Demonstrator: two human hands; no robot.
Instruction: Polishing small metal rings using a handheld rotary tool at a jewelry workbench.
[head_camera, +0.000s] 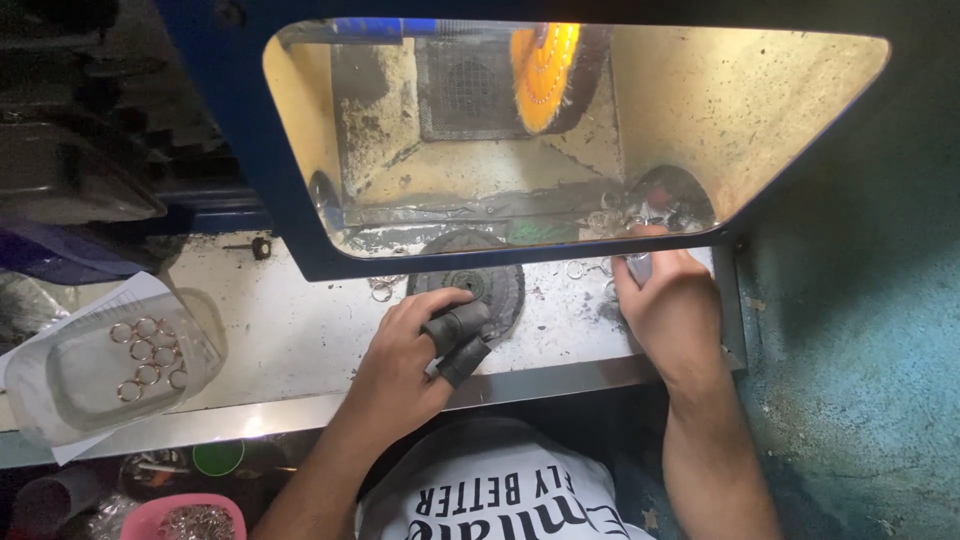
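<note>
Head view, right hand fingertips hidden behind shield, grasp unclear

Orange buffing wheel spins above a black disc; left of the disc, gold rings.

White shirt — black finger sleeves.

Two hands work at the bench: the left hand and the right hand. The clear tray at the bench's left edge holds eight rings. One orange buffing wheel hangs at the back.
</note>
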